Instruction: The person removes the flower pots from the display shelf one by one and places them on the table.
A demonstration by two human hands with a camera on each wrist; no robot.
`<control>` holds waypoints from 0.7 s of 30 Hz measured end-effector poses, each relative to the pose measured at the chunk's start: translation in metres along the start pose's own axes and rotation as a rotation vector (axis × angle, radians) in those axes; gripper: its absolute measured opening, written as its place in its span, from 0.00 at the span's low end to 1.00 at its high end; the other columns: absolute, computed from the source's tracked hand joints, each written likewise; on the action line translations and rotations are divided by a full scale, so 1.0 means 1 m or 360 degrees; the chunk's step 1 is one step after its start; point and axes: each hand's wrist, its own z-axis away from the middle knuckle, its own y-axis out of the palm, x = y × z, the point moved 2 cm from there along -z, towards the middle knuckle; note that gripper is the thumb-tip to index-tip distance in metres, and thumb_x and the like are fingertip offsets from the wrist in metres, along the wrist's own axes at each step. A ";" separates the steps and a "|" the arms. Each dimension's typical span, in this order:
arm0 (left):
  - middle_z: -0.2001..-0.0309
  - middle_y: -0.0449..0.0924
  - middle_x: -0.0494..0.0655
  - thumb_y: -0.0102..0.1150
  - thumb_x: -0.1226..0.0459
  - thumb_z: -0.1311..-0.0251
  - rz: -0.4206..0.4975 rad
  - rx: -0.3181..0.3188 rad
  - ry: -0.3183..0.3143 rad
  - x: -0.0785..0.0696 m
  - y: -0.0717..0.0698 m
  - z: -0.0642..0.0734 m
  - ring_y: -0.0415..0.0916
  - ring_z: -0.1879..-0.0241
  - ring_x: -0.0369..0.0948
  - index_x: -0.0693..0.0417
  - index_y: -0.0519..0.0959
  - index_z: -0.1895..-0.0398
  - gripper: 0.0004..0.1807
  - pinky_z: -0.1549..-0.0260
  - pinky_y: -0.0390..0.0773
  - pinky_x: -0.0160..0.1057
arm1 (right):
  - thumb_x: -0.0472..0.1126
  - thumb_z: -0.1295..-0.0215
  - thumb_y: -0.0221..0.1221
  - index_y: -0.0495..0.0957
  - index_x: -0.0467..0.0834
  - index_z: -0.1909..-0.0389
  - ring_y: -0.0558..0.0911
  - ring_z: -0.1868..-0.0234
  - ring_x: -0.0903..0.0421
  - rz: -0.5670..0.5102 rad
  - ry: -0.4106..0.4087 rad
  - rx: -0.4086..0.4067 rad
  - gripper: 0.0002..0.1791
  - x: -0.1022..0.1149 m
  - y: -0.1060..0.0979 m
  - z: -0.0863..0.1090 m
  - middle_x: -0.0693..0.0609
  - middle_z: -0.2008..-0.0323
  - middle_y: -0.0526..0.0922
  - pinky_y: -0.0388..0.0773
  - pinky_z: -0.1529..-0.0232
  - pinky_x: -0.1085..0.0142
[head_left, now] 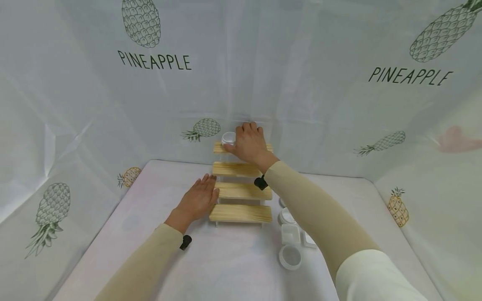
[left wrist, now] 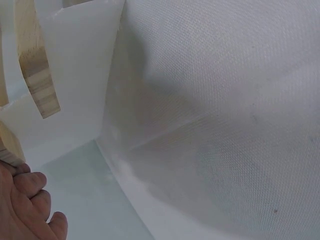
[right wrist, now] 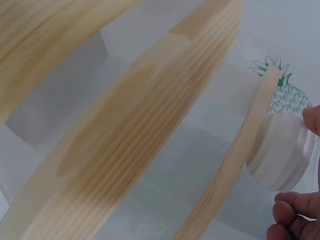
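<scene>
A stand with four pale wooden steps and translucent sides stands at the middle of the table. On its top step, near the left end, sits a white round dish with a ridged side. My right hand reaches over that step. In the right wrist view, its thumb and curled fingers grip the dish from opposite sides. Beside the stand's left side lies my left hand, fingers extended and touching the step ends. The left wrist view shows its fingertips against a wooden step end.
Several white dishes stand right of the stand, among them a round bowl and a square dish; the right forearm partly covers the group. A white cloth backdrop printed with pineapples rises close behind the top step.
</scene>
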 end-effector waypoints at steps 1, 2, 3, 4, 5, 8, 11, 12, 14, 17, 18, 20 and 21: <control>0.16 0.50 0.60 0.20 0.47 0.14 0.0000 0.0002 -0.0002 0.000 0.000 0.000 0.43 0.15 0.54 0.66 0.49 0.16 0.38 0.16 0.47 0.55 | 0.73 0.29 0.55 0.77 0.36 0.44 0.71 0.44 0.43 0.0000 0.0000 0.0005 0.42 0.000 0.000 0.000 0.42 0.46 0.77 0.71 0.42 0.49; 0.16 0.50 0.60 0.21 0.47 0.14 0.0005 0.0004 -0.0003 0.000 0.000 0.000 0.43 0.15 0.54 0.66 0.49 0.16 0.38 0.16 0.47 0.56 | 0.73 0.28 0.55 0.77 0.36 0.44 0.71 0.44 0.43 0.0003 0.0001 0.0011 0.42 0.000 -0.001 0.000 0.42 0.46 0.77 0.71 0.42 0.49; 0.16 0.50 0.60 0.21 0.47 0.14 0.0007 0.0004 -0.0005 -0.001 0.000 0.000 0.43 0.15 0.54 0.66 0.49 0.16 0.38 0.16 0.47 0.55 | 0.74 0.28 0.54 0.77 0.36 0.44 0.71 0.44 0.44 0.0005 0.0003 0.0019 0.42 0.001 -0.001 0.000 0.42 0.46 0.77 0.71 0.41 0.49; 0.16 0.50 0.60 0.21 0.47 0.14 0.0010 0.0004 -0.0008 -0.001 -0.001 0.000 0.43 0.15 0.54 0.66 0.49 0.16 0.38 0.16 0.47 0.55 | 0.74 0.28 0.54 0.77 0.36 0.44 0.70 0.44 0.44 0.0008 0.0007 0.0026 0.42 0.001 -0.001 0.000 0.43 0.47 0.77 0.71 0.41 0.49; 0.16 0.50 0.60 0.21 0.47 0.14 0.0012 0.0006 -0.0012 -0.001 -0.001 0.001 0.43 0.15 0.54 0.66 0.49 0.16 0.38 0.16 0.47 0.55 | 0.74 0.28 0.54 0.78 0.36 0.44 0.70 0.44 0.44 0.0014 0.0011 0.0033 0.42 0.001 -0.001 0.000 0.43 0.47 0.77 0.71 0.41 0.49; 0.16 0.50 0.60 0.22 0.47 0.14 0.0028 0.0005 -0.0018 -0.003 -0.002 0.002 0.43 0.15 0.54 0.66 0.49 0.16 0.38 0.16 0.46 0.55 | 0.75 0.28 0.53 0.78 0.36 0.44 0.70 0.44 0.44 0.0033 0.0021 0.0049 0.43 0.000 0.000 -0.001 0.43 0.47 0.76 0.71 0.41 0.49; 0.16 0.50 0.60 0.23 0.47 0.14 0.0032 0.0000 -0.0022 -0.003 -0.002 0.002 0.43 0.15 0.54 0.66 0.50 0.16 0.38 0.16 0.46 0.55 | 0.75 0.28 0.52 0.79 0.36 0.45 0.70 0.45 0.45 0.0042 0.0023 0.0060 0.43 0.000 0.001 -0.001 0.44 0.49 0.76 0.71 0.41 0.50; 0.16 0.50 0.60 0.23 0.47 0.14 0.0032 0.0000 -0.0024 -0.004 -0.002 0.002 0.43 0.15 0.54 0.66 0.50 0.16 0.38 0.16 0.46 0.55 | 0.74 0.28 0.53 0.79 0.36 0.45 0.70 0.46 0.45 0.0040 0.0024 0.0061 0.42 -0.001 0.001 -0.001 0.44 0.49 0.76 0.71 0.41 0.50; 0.16 0.50 0.59 0.23 0.47 0.14 0.0033 -0.0002 -0.0028 -0.003 -0.002 0.002 0.43 0.15 0.54 0.65 0.49 0.16 0.38 0.16 0.46 0.55 | 0.74 0.28 0.53 0.79 0.37 0.45 0.70 0.46 0.45 0.0039 0.0023 0.0062 0.42 -0.001 0.002 -0.001 0.45 0.51 0.76 0.71 0.42 0.50; 0.16 0.50 0.59 0.23 0.47 0.14 0.0027 -0.0005 -0.0032 -0.003 -0.001 0.001 0.43 0.15 0.54 0.65 0.50 0.16 0.38 0.16 0.47 0.54 | 0.74 0.29 0.55 0.79 0.37 0.45 0.70 0.47 0.46 0.0041 0.0021 0.0052 0.41 -0.003 0.002 0.000 0.46 0.52 0.76 0.71 0.42 0.51; 0.16 0.50 0.59 0.23 0.47 0.14 0.0024 -0.0005 -0.0033 -0.002 0.000 0.001 0.43 0.15 0.54 0.65 0.50 0.16 0.38 0.16 0.47 0.54 | 0.74 0.29 0.56 0.79 0.37 0.45 0.70 0.47 0.46 0.0041 0.0018 0.0045 0.41 -0.004 0.003 0.000 0.46 0.52 0.76 0.71 0.42 0.51; 0.16 0.50 0.59 0.23 0.47 0.14 0.0022 -0.0009 -0.0033 -0.002 0.000 0.001 0.44 0.15 0.54 0.65 0.50 0.16 0.38 0.16 0.47 0.54 | 0.73 0.30 0.57 0.78 0.38 0.45 0.71 0.46 0.45 0.0037 0.0007 0.0028 0.40 -0.005 0.003 0.001 0.46 0.52 0.76 0.71 0.43 0.51; 0.16 0.50 0.59 0.23 0.47 0.14 0.0022 -0.0009 -0.0034 -0.002 0.000 0.001 0.44 0.15 0.54 0.65 0.50 0.16 0.38 0.16 0.48 0.54 | 0.72 0.30 0.58 0.78 0.38 0.45 0.71 0.46 0.45 0.0027 0.0002 0.0018 0.40 -0.006 0.003 0.001 0.46 0.51 0.76 0.71 0.43 0.50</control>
